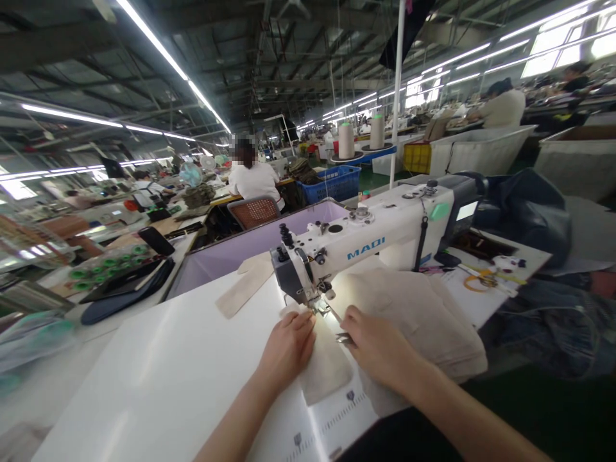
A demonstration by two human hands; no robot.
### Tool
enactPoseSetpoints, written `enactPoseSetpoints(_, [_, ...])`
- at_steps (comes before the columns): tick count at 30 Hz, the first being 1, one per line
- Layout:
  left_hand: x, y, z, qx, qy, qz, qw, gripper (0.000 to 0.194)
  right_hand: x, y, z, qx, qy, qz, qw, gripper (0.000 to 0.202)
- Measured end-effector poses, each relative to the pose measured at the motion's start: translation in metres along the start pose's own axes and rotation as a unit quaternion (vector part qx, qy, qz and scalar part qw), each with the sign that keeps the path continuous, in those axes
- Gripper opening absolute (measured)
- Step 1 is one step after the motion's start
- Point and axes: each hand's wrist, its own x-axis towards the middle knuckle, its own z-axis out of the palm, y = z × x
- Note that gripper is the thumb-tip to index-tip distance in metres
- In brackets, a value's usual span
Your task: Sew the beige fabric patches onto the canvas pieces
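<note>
A white sewing machine (356, 237) stands on the white table, its lamp lighting the presser foot (321, 307). My left hand (289, 340) is just left of the foot, its fingers bent together on the edge of a beige cloth piece (327, 372). This piece runs from the foot toward me. Right of the foot, my right hand (373, 346) is closed around small metal thread snips (343, 338), whose blades stick out to the left. A thin pale tip also points from its fingers toward the foot. A larger beige cloth (414, 314) lies bunched beneath the machine arm and my right forearm.
A beige strip (245, 289) lies left of the machine head. Behind is a lilac-lined bin (226, 250). Scissors (481, 279) lie on the right side. Thread cones (345, 141) stand beyond a blue basket (332, 186). A co-worker (253, 173) sits ahead, back turned.
</note>
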Motion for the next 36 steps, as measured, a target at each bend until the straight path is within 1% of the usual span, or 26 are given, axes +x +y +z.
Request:
enactPoseSetpoints(1, [-0.001,0.002,0.0,0.013,-0.004,-0.008,1.0,0.031,-0.008,0.006,-0.005,0.01,-0.008,0.005,1.0,0.019])
enactPoseSetpoints(3, [-0.005,0.011,0.001,0.045,-0.012,-0.033,0.998,0.03,-0.022,0.02,-0.014,0.019,-0.042,0.006,0.999,0.018])
enactPoseSetpoints(4, [-0.008,0.018,0.002,0.057,-0.013,-0.046,0.997,0.029,-0.029,0.027,-0.017,0.019,-0.048,0.007,0.999,0.02])
enactPoseSetpoints(6, [-0.016,0.038,0.002,0.062,-0.013,-0.059,0.996,0.028,-0.038,0.038,-0.022,0.021,-0.051,-0.012,0.998,0.02])
enactPoseSetpoints(9, [-0.032,0.066,0.0,0.023,-0.045,-0.033,0.998,0.043,-0.043,0.05,-0.023,0.028,-0.051,-0.051,0.997,0.012])
enactPoseSetpoints(11, [-0.039,0.073,-0.001,0.022,-0.059,-0.027,0.998,0.045,-0.043,0.054,-0.02,0.02,-0.059,-0.062,0.996,0.008])
enactPoseSetpoints(13, [-0.041,0.065,-0.002,0.035,-0.06,-0.032,0.997,0.041,-0.041,0.056,-0.017,0.016,-0.061,-0.065,0.996,0.01])
enactPoseSetpoints(14, [-0.04,0.057,-0.002,0.043,-0.059,-0.037,0.997,0.038,-0.041,0.057,-0.016,0.022,-0.059,-0.066,0.996,0.012])
enactPoseSetpoints(16, [-0.033,0.033,0.0,0.056,-0.055,-0.053,0.996,0.034,-0.04,0.059,-0.017,0.049,-0.046,-0.065,0.996,0.016])
enactPoseSetpoints(18, [-0.022,0.008,0.001,0.065,-0.051,-0.088,0.993,0.033,-0.039,0.058,-0.021,0.074,-0.013,-0.047,0.996,0.02])
enactPoseSetpoints(20, [-0.011,-0.008,0.001,0.068,-0.042,-0.152,0.985,0.032,-0.041,0.052,-0.027,0.084,0.033,-0.036,0.995,0.023])
enactPoseSetpoints(21, [-0.007,-0.011,-0.001,0.073,-0.031,-0.19,0.979,0.033,-0.042,0.048,-0.029,0.087,0.051,-0.045,0.994,0.024])
enactPoseSetpoints(22, [-0.004,-0.008,-0.004,0.074,-0.017,-0.217,0.973,0.034,-0.044,0.043,-0.03,0.091,0.06,-0.064,0.992,0.025])
enactPoseSetpoints(23, [-0.003,-0.001,-0.007,0.066,0.001,-0.225,0.972,0.036,-0.046,0.036,-0.031,0.098,0.058,-0.093,0.989,0.024])
enactPoseSetpoints(24, [-0.004,0.009,-0.012,0.044,0.017,-0.203,0.978,0.037,-0.048,0.029,-0.03,0.107,0.047,-0.121,0.986,0.023])
enactPoseSetpoints(25, [-0.006,0.022,-0.017,0.009,0.04,-0.153,0.987,0.042,-0.05,0.022,-0.027,0.116,0.034,-0.144,0.982,0.02])
enactPoseSetpoints(26, [-0.009,0.036,-0.022,-0.035,0.052,-0.074,0.995,0.046,-0.052,0.015,-0.022,0.123,0.021,-0.165,0.978,0.018])
enactPoseSetpoints(27, [-0.013,0.049,-0.027,-0.079,0.032,0.012,0.996,0.05,-0.052,0.009,-0.017,0.127,0.016,-0.18,0.975,0.015])
enactPoseSetpoints(28, [-0.018,0.06,-0.031,-0.119,0.003,0.069,0.99,0.051,-0.053,0.003,-0.01,0.128,0.013,-0.197,0.972,0.011])
enactPoseSetpoints(30, [-0.028,0.072,-0.034,-0.192,-0.037,0.083,0.977,0.045,-0.052,-0.004,0.003,0.125,0.017,-0.241,0.962,0.005])
enactPoseSetpoints(32, [-0.04,0.07,-0.034,-0.237,-0.061,0.057,0.968,0.042,-0.05,-0.007,0.012,0.128,0.025,-0.26,0.957,0.005])
enactPoseSetpoints(34, [-0.056,0.058,-0.032,-0.249,-0.067,0.031,0.966,0.047,-0.051,-0.005,0.016,0.137,0.035,-0.261,0.955,0.017])
enactPoseSetpoints(36, [-0.075,0.043,-0.031,-0.239,-0.061,-0.004,0.969,0.051,-0.052,0.001,0.017,0.14,0.021,-0.265,0.954,0.039])
